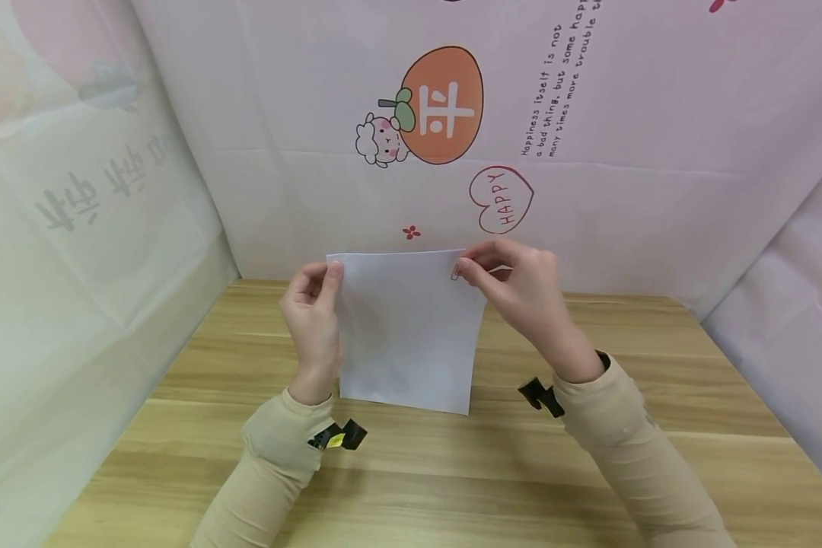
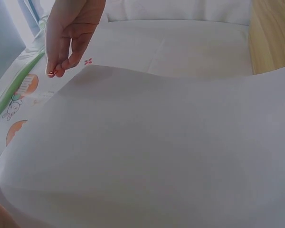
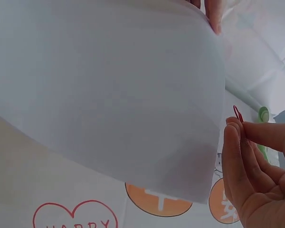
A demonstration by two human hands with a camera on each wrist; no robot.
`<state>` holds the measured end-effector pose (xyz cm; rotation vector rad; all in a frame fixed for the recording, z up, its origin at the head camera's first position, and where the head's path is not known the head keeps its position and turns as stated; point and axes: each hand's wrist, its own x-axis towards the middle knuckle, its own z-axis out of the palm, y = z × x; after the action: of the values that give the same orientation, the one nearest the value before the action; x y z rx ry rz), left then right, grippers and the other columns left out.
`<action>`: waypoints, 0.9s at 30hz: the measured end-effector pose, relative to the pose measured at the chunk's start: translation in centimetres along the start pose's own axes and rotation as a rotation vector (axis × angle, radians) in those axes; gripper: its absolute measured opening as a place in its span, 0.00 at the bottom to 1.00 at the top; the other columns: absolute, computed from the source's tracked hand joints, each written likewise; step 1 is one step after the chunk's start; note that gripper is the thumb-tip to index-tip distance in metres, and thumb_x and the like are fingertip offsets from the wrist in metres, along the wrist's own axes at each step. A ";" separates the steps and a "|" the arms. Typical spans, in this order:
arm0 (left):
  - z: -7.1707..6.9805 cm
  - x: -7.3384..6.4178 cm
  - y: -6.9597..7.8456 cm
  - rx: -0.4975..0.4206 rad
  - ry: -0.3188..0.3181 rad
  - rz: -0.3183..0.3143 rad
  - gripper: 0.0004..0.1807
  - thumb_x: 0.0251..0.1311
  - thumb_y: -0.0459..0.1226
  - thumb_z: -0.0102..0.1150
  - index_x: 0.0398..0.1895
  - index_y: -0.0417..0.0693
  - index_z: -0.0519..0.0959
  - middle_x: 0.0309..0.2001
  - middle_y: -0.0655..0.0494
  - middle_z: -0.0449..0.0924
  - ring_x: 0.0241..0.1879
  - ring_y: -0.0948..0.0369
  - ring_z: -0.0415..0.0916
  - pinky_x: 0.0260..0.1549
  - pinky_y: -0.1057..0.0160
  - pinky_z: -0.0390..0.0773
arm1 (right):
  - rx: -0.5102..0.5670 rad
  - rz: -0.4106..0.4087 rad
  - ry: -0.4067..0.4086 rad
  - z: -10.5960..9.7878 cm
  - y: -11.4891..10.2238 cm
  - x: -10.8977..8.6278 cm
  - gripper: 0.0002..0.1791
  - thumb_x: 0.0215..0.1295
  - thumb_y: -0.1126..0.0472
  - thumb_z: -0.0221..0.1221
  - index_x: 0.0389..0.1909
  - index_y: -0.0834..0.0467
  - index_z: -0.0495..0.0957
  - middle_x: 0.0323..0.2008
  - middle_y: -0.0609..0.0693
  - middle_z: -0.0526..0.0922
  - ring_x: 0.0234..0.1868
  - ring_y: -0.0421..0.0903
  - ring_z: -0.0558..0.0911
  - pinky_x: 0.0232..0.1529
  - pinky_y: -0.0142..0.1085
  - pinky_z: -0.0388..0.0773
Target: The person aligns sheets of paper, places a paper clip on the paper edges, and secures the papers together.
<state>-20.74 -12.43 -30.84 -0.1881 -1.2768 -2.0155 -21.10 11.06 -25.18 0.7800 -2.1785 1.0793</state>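
A white sheet of paper (image 1: 407, 331) is held upright above the wooden table. My left hand (image 1: 315, 316) pinches its upper left corner between thumb and fingers. Beside the upper right corner, my right hand (image 1: 520, 285) pinches a small red paper clip (image 3: 238, 113) between thumb and fingertips. In the right wrist view the clip's looped end sticks up past the fingertips, and a narrow gap separates it from the sheet's edge. The left wrist view has the sheet (image 2: 147, 137) filling most of it, with the right hand (image 2: 73, 35) beyond its far corner.
Below the hands lies the wood-grain table (image 1: 411, 487). A white printed cloth (image 1: 301, 137) hangs behind it, with an orange fruit drawing and a red heart, and pale cloth (image 1: 68, 289) also encloses both sides. Black camera mounts (image 1: 541, 397) sit at both wrists.
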 end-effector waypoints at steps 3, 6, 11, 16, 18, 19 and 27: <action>0.1 0.0 0.0 -0.011 0.007 0.001 0.05 0.54 0.32 0.66 0.29 0.42 0.79 0.28 0.58 0.77 0.31 0.63 0.71 0.35 0.71 0.73 | 0.004 -0.004 0.006 0.1 -0.5 0.5 0.05 0.59 0.59 0.65 0.33 0.56 0.82 0.27 0.44 0.86 0.27 0.34 0.83 0.32 0.26 0.80; 0.1 0.0 0.0 -0.015 0.015 0.001 0.04 0.53 0.32 0.67 0.28 0.44 0.79 0.28 0.58 0.77 0.31 0.63 0.71 0.34 0.71 0.73 | 0.002 -0.010 0.020 0.3 -0.9 1.0 0.05 0.58 0.59 0.65 0.33 0.56 0.83 0.27 0.44 0.86 0.27 0.35 0.83 0.32 0.26 0.79; 0.2 0.0 0.0 -0.015 0.029 0.001 0.05 0.52 0.30 0.67 0.26 0.47 0.80 0.27 0.58 0.77 0.30 0.63 0.71 0.33 0.72 0.73 | -0.010 -0.021 0.036 0.5 -1.3 1.6 0.05 0.58 0.59 0.66 0.33 0.56 0.83 0.27 0.46 0.87 0.27 0.37 0.84 0.32 0.27 0.80; 0.3 0.0 0.0 -0.028 0.033 0.008 0.06 0.52 0.29 0.67 0.26 0.49 0.80 0.27 0.58 0.77 0.30 0.63 0.71 0.32 0.72 0.73 | -0.035 -0.017 0.034 0.6 -1.6 1.9 0.05 0.58 0.59 0.65 0.33 0.57 0.83 0.28 0.47 0.87 0.28 0.38 0.84 0.32 0.29 0.81; 0.4 0.0 0.0 -0.036 0.033 0.010 0.06 0.52 0.29 0.67 0.26 0.48 0.80 0.27 0.58 0.77 0.30 0.63 0.71 0.32 0.72 0.73 | -0.039 -0.019 0.035 0.7 -1.6 2.0 0.05 0.58 0.60 0.65 0.33 0.57 0.83 0.28 0.47 0.87 0.28 0.39 0.84 0.33 0.29 0.81; 0.4 0.0 0.0 -0.040 0.034 0.011 0.06 0.51 0.29 0.67 0.26 0.48 0.80 0.27 0.58 0.77 0.30 0.63 0.71 0.32 0.72 0.73 | -0.038 -0.020 0.036 0.7 -1.6 2.0 0.05 0.58 0.60 0.66 0.33 0.57 0.83 0.28 0.48 0.87 0.28 0.39 0.84 0.33 0.29 0.81; 0.4 0.0 -0.1 -0.059 0.031 0.024 0.07 0.53 0.27 0.65 0.26 0.48 0.80 0.27 0.58 0.77 0.29 0.63 0.71 0.32 0.73 0.73 | -0.038 -0.047 0.080 1.0 -1.8 2.6 0.06 0.57 0.58 0.66 0.33 0.56 0.84 0.27 0.47 0.87 0.28 0.39 0.84 0.33 0.29 0.81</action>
<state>-20.88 -12.03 -30.73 -0.1979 -1.1911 -2.0291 -21.82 8.69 -22.96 0.7538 -2.0976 1.0250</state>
